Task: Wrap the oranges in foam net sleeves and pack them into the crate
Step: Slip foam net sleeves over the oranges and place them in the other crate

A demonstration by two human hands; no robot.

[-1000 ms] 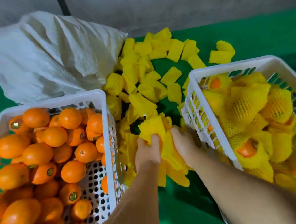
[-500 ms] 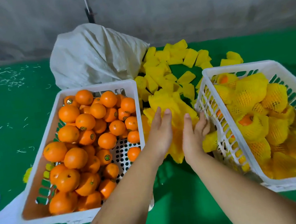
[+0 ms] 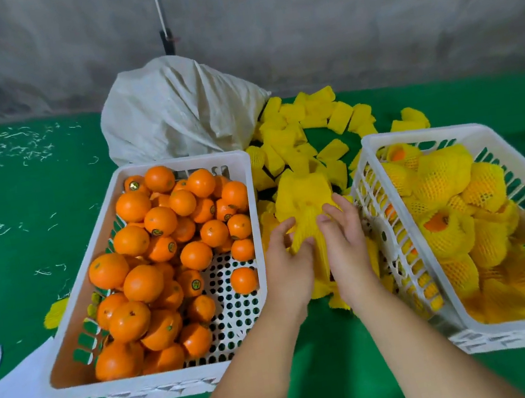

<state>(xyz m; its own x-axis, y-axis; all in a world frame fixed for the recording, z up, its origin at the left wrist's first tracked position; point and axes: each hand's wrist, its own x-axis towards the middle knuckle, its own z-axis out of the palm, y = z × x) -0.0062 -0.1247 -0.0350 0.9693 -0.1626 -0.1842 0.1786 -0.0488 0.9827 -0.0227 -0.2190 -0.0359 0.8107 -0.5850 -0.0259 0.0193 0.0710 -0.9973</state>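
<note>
— While both hands sit between the two crates, tell me what each one is doing.

— I see my left hand (image 3: 289,263) with its fingers curled into a bunch of yellow foam net sleeves (image 3: 305,207), thumb and fingertips pinching the netting. My right hand (image 3: 345,241) lies just beside it, fingers bent down onto the same bunch; it looks like a pinch too, though the fingertips are partly buried in the foam.

— Where are the oranges?

— The bare oranges (image 3: 159,248) fill the left crate (image 3: 97,244), heaped toward its left and far sides, so the perforated floor shows at the near right. One orange sits alone on that bare patch. Several carry small round stickers.

— And the packed ones?

— The right crate (image 3: 397,246) holds wrapped oranges (image 3: 446,232), yellow netting all round them, orange skin peeking out of a few open ends. That crate touches my right wrist's side of the pile.

— Anything else on the bench?

— The green bench (image 3: 17,208) carries loose sleeves (image 3: 328,121) scattered in a ring behind the hands, well past the bunch I hold. A white woven sack (image 3: 174,116) slumps behind the left crate, against a grey wall. White cloth with a printed pattern lies at the near left corner, under the crate's edge.
</note>
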